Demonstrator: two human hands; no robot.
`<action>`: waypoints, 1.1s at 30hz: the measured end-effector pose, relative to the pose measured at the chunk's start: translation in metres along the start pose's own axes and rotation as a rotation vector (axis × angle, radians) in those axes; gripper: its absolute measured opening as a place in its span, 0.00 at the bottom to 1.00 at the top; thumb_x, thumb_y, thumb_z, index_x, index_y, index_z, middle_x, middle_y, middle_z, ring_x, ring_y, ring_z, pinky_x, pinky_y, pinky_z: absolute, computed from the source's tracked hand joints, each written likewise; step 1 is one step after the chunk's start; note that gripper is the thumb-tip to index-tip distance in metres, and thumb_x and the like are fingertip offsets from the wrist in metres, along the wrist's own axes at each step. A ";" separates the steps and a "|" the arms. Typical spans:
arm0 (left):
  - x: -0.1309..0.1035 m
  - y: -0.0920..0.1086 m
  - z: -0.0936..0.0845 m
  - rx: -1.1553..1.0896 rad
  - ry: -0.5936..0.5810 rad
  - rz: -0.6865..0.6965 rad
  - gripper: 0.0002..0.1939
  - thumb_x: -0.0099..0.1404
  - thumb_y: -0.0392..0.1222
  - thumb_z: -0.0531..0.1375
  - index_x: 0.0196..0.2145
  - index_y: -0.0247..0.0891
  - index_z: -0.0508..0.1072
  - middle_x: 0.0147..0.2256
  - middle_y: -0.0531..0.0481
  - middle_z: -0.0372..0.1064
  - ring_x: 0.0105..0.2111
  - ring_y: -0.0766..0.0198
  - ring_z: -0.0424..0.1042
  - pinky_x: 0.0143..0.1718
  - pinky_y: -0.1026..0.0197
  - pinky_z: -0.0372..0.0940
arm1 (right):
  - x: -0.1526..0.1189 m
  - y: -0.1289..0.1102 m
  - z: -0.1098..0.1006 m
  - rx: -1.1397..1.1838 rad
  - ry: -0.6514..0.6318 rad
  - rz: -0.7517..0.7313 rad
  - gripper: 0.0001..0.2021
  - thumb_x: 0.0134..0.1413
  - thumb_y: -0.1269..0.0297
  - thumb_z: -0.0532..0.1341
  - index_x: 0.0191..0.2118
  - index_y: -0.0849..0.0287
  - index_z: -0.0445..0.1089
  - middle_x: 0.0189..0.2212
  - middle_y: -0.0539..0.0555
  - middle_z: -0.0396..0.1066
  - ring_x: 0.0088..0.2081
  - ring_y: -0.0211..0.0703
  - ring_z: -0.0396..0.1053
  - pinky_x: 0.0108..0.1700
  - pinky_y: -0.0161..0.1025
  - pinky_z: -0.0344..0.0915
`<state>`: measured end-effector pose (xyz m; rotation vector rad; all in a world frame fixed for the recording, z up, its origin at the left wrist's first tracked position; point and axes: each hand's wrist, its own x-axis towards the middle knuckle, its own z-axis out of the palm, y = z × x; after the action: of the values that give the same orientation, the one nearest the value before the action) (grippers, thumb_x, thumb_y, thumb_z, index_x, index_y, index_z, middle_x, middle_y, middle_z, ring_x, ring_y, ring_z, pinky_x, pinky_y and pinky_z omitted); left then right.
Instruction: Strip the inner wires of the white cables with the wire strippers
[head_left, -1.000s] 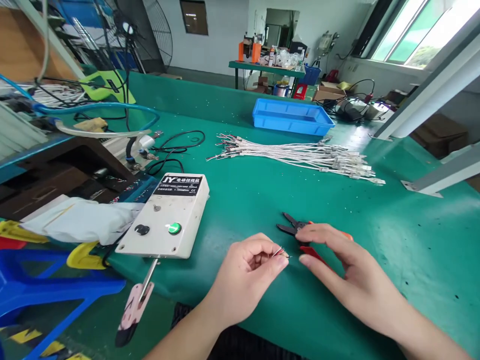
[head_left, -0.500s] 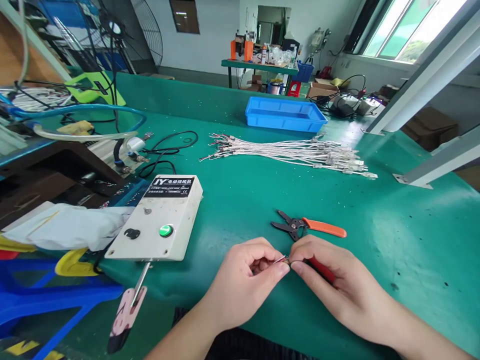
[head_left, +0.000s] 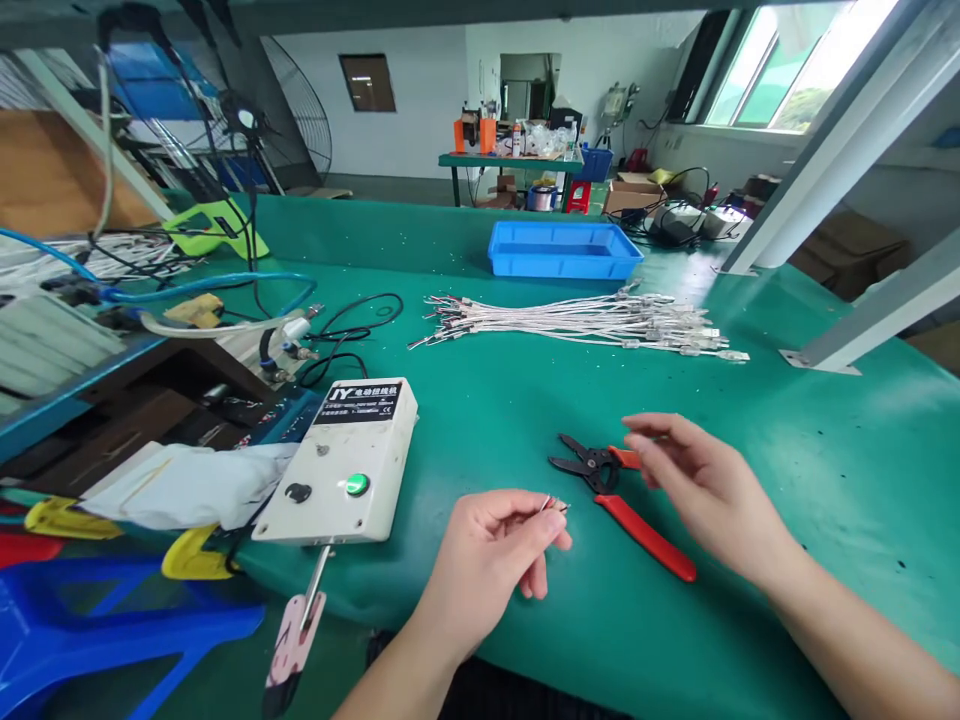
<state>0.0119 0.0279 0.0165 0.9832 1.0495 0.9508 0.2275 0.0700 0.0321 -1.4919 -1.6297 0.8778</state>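
Note:
My left hand is closed, pinching short thin wires whose ends stick out past the thumb and fingertip. Most of what it holds is hidden by the fingers. To the right, my right hand hovers with thumb and fingers apart, nothing visible between them. It is over the upper handle of the red-handled wire strippers, partly covering that handle; whether it touches cannot be made out. The strippers lie on the green mat with their black jaws spread. Farther back lies a bundle of white cables, with bare wire ends at left and connectors at right.
A white control box with a lit green button stands left, its metal shaft and pink-and-black piece jutting over the table edge. A blue tray sits behind the cables. Grey metal posts rise at right. A blue stool is at lower left.
My right hand has come away from the wires, moving up and right over the strippers. My left hand still holds the wires. The view has tilted up slightly.

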 end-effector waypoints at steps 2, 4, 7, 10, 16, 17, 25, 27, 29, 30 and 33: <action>-0.001 0.000 0.001 -0.039 0.026 -0.024 0.15 0.64 0.47 0.61 0.41 0.32 0.74 0.29 0.44 0.75 0.13 0.74 0.62 0.16 0.67 0.54 | -0.004 -0.007 0.008 0.043 -0.131 0.014 0.18 0.59 0.47 0.59 0.40 0.59 0.72 0.31 0.54 0.72 0.30 0.40 0.66 0.33 0.35 0.63; -0.001 0.000 0.000 -0.074 0.053 -0.017 0.18 0.63 0.49 0.61 0.44 0.32 0.71 0.29 0.44 0.76 0.12 0.74 0.61 0.14 0.69 0.52 | -0.009 -0.016 0.015 0.034 -0.269 0.053 0.21 0.60 0.45 0.57 0.29 0.60 0.70 0.24 0.52 0.67 0.26 0.37 0.62 0.28 0.34 0.59; 0.001 -0.001 -0.002 -0.114 0.052 0.016 0.18 0.64 0.51 0.61 0.41 0.34 0.66 0.30 0.44 0.76 0.11 0.75 0.58 0.12 0.71 0.47 | -0.016 -0.029 0.025 0.056 -0.408 0.074 0.23 0.60 0.45 0.56 0.26 0.61 0.69 0.20 0.50 0.64 0.23 0.35 0.56 0.25 0.34 0.54; 0.002 -0.003 -0.004 -0.142 0.038 0.049 0.18 0.66 0.54 0.58 0.41 0.34 0.64 0.28 0.45 0.75 0.10 0.78 0.54 0.12 0.71 0.44 | -0.016 -0.035 0.036 0.247 -0.474 0.090 0.17 0.60 0.50 0.59 0.35 0.60 0.75 0.30 0.53 0.71 0.28 0.36 0.62 0.30 0.34 0.61; 0.000 -0.008 -0.002 -0.252 0.145 0.077 0.28 0.68 0.61 0.52 0.50 0.32 0.65 0.16 0.55 0.62 0.11 0.75 0.48 0.14 0.70 0.42 | -0.010 -0.046 0.059 0.528 -0.529 0.151 0.15 0.58 0.55 0.63 0.30 0.64 0.73 0.19 0.49 0.64 0.24 0.34 0.59 0.28 0.33 0.56; -0.001 -0.008 -0.002 -0.267 0.151 0.071 0.30 0.68 0.62 0.51 0.53 0.32 0.65 0.14 0.56 0.59 0.11 0.75 0.48 0.14 0.70 0.42 | -0.010 -0.049 0.062 0.539 -0.536 0.143 0.16 0.58 0.56 0.62 0.27 0.64 0.72 0.19 0.49 0.63 0.24 0.33 0.58 0.28 0.33 0.54; -0.003 -0.009 -0.002 -0.298 0.114 0.041 0.32 0.68 0.62 0.50 0.58 0.34 0.61 0.17 0.53 0.63 0.13 0.74 0.50 0.15 0.70 0.44 | -0.011 -0.047 0.078 0.633 -0.501 0.113 0.18 0.57 0.52 0.63 0.26 0.64 0.69 0.16 0.48 0.63 0.20 0.35 0.60 0.27 0.34 0.56; -0.002 -0.008 -0.002 -0.284 0.096 0.057 0.26 0.69 0.59 0.52 0.53 0.35 0.64 0.20 0.52 0.65 0.13 0.74 0.53 0.14 0.70 0.46 | -0.010 -0.042 0.076 0.654 -0.467 0.102 0.18 0.56 0.51 0.63 0.26 0.63 0.68 0.16 0.48 0.63 0.21 0.35 0.61 0.29 0.35 0.58; -0.001 -0.007 -0.001 -0.252 0.078 0.066 0.20 0.68 0.55 0.55 0.44 0.34 0.66 0.23 0.51 0.67 0.13 0.75 0.55 0.13 0.70 0.48 | -0.009 -0.038 0.073 0.668 -0.422 0.094 0.18 0.55 0.51 0.64 0.26 0.62 0.68 0.18 0.48 0.64 0.23 0.36 0.61 0.31 0.35 0.58; -0.001 -0.006 -0.001 -0.228 0.069 0.061 0.18 0.67 0.54 0.56 0.41 0.34 0.67 0.24 0.51 0.67 0.13 0.75 0.56 0.13 0.71 0.49 | -0.009 -0.036 0.070 0.670 -0.393 0.094 0.18 0.54 0.51 0.65 0.27 0.62 0.68 0.20 0.49 0.66 0.25 0.36 0.61 0.31 0.35 0.58; 0.001 -0.004 0.000 -0.148 0.046 0.038 0.16 0.66 0.51 0.58 0.35 0.32 0.67 0.25 0.50 0.69 0.13 0.76 0.57 0.14 0.71 0.51 | -0.009 -0.032 0.065 0.663 -0.319 0.105 0.16 0.52 0.53 0.67 0.28 0.63 0.71 0.25 0.50 0.67 0.26 0.35 0.59 0.30 0.34 0.57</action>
<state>0.0125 0.0282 0.0121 0.8645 0.9867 1.0715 0.1559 0.0580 0.0279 -1.0055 -1.2780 1.5929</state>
